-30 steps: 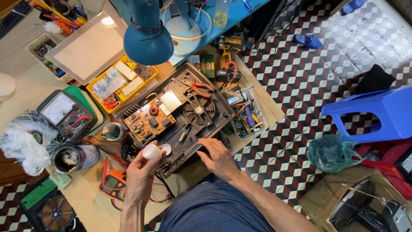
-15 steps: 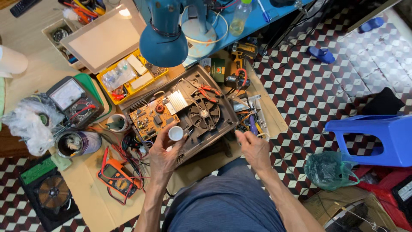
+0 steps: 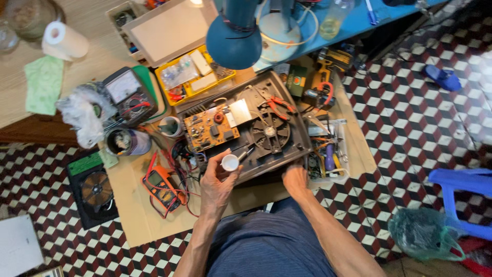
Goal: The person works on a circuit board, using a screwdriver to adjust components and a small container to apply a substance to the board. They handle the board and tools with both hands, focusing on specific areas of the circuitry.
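Left hand [image 3: 218, 179] pinches a small white cap [image 3: 230, 162] beside the opened appliance casing [image 3: 266, 133]; right hand [image 3: 296, 177] presses flat on its near edge.

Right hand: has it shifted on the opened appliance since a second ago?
Yes. The right hand has moved off the middle of the appliance base, beside the fan, to its near right corner.

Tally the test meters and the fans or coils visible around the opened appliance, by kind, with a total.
Analog meter: 1
Orange digital multimeter: 1
Fan inside the opened appliance: 1
Copper coil on the dark board on the floor: 1
Total: 4
The left hand holds a small white cap; the right hand rests at the appliance's edge.
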